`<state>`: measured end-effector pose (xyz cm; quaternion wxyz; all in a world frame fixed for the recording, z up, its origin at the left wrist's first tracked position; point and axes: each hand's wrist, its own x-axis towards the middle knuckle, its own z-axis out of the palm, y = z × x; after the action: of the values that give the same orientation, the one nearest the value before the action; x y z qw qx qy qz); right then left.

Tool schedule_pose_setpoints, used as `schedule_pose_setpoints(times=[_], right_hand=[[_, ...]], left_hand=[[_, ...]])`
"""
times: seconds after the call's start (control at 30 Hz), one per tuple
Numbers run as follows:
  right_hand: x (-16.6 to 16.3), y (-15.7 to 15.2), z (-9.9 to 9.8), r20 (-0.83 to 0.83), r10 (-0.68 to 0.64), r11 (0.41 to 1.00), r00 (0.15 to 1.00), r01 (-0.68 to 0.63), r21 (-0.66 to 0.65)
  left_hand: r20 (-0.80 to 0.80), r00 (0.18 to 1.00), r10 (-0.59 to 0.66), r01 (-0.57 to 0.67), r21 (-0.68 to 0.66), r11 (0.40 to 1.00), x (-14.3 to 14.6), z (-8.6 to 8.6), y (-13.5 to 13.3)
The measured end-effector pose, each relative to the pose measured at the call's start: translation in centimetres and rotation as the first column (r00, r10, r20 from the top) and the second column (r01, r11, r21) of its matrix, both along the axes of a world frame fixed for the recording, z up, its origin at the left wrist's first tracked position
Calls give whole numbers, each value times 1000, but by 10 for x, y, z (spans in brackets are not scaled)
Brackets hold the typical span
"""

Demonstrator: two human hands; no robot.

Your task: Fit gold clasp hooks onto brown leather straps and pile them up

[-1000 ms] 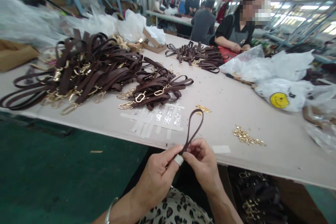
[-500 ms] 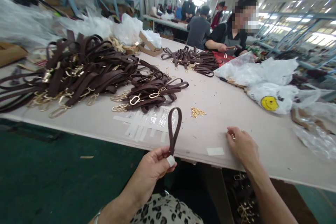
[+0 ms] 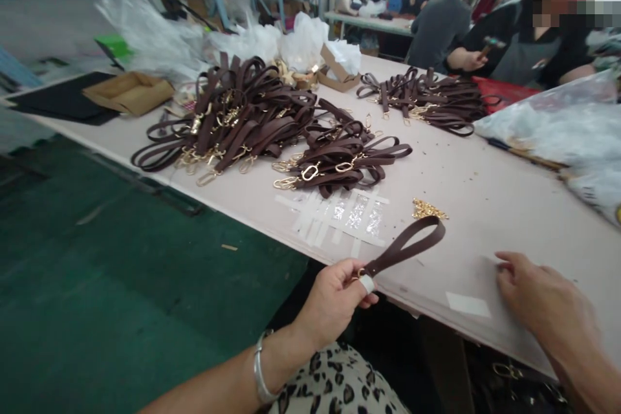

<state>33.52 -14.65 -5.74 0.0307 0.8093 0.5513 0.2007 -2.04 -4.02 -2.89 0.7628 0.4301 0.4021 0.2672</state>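
Observation:
My left hand (image 3: 332, 304) is closed at the table's front edge, pinching the end of a dark brown wrist strap (image 3: 410, 244). The strap's loop points up and to the right, and a bit of gold metal shows by my fingertips. White tape wraps my left thumb. Over the tabletop on the right, my right hand (image 3: 543, 301) has its fingers curled together; what they hold, if anything, is hidden. Between the hands, beyond the strap's loop, lies a small heap of gold metal pieces (image 3: 427, 209), too small to name surely.
Piles of brown straps with gold clasps (image 3: 262, 116) cover the table's (image 3: 466, 174) left and middle. Clear tape strips (image 3: 339, 213) stick near the front edge. Plastic bags (image 3: 577, 129) lie at right, a cardboard tray (image 3: 129, 92) at left. Opposite, a co-worker's hand (image 3: 468, 59) holds a hammer.
The view has swung left. The strap in my left hand has tipped from upright to slanting right. My right hand remains low over the table, fingers curled.

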Motion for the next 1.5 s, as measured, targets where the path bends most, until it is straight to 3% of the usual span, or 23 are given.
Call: schedule_pose_setpoints(times=[0.13,0.23,0.27,0.33,0.4,0.47,0.6,0.83,1.13,1.33,1.5], right_hand=[[2,6,-1,-26,78,996,997,-77,55],[-19,11,8,-337,69,978,939,4,211],[-33,13,13,-491,97,961,866,48,274],[-73,16,22,-740,222,919,634,117,376],[-117,20,29,-821,333,887,463,141,439],[-155,24,31,-829,416,865,374,118,487],[-191,32,21,-814,462,865,352,23,501],[-192,34,11,-804,438,887,403,-47,460],[-203,30,16,-604,605,752,518,-122,648],[-212,31,9,-692,624,725,363,62,686],[-216,33,10,-875,472,802,110,358,478]], left_hand=[[-9,1000,9,-9,-15,1000,-1,-1,1],[-49,999,13,-13,1,1000,1,-2,3],[-57,998,17,-17,4,1000,2,-2,4],[-61,998,25,-25,-9,1000,5,-3,4],[-53,998,35,-37,-29,999,8,-4,4],[-36,999,36,-38,-33,999,10,-4,3],[-20,1000,9,-8,5,1000,10,-3,2],[-107,994,-14,42,268,962,0,-1,-5],[-135,991,19,53,514,856,0,2,-8],[-116,993,32,45,607,793,-1,2,-12],[-116,992,40,51,686,726,-2,-2,-12]])
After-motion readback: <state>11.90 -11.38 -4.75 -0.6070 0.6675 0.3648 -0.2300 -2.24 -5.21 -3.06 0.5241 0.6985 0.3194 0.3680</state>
